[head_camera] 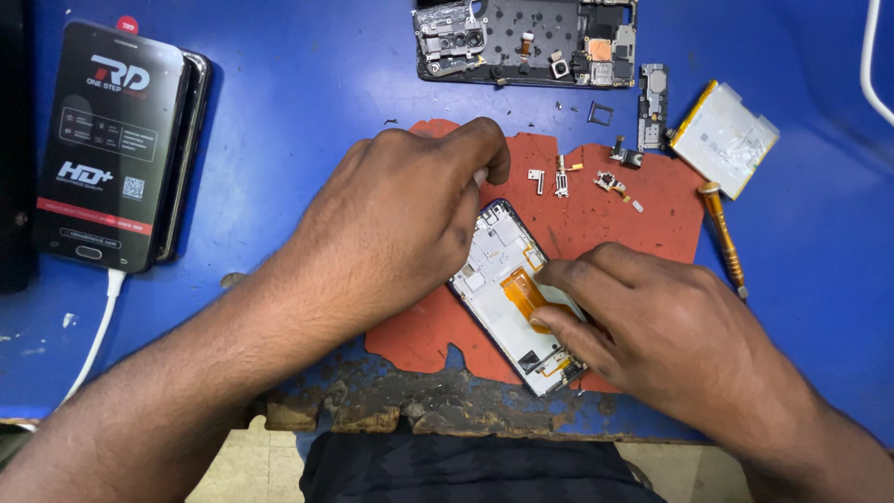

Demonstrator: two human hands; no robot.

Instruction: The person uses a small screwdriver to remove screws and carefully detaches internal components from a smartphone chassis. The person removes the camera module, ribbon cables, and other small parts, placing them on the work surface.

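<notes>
Phone frame [503, 279], back off, lies tilted on the red mat [652, 214] near the bench's front edge: white inner plate, dark rim, orange flex ribbon [521, 291] bared. Your left hand [391, 224] covers its upper end, fingers curled together over the top corner. Your right hand [652, 326] pinches the ribbon, thumb and forefinger closed on it.

Both forearms reach in; the left hand [396, 228] lies curled, knuckles up, the right hand [652, 331] pinches with fingertips.
</notes>
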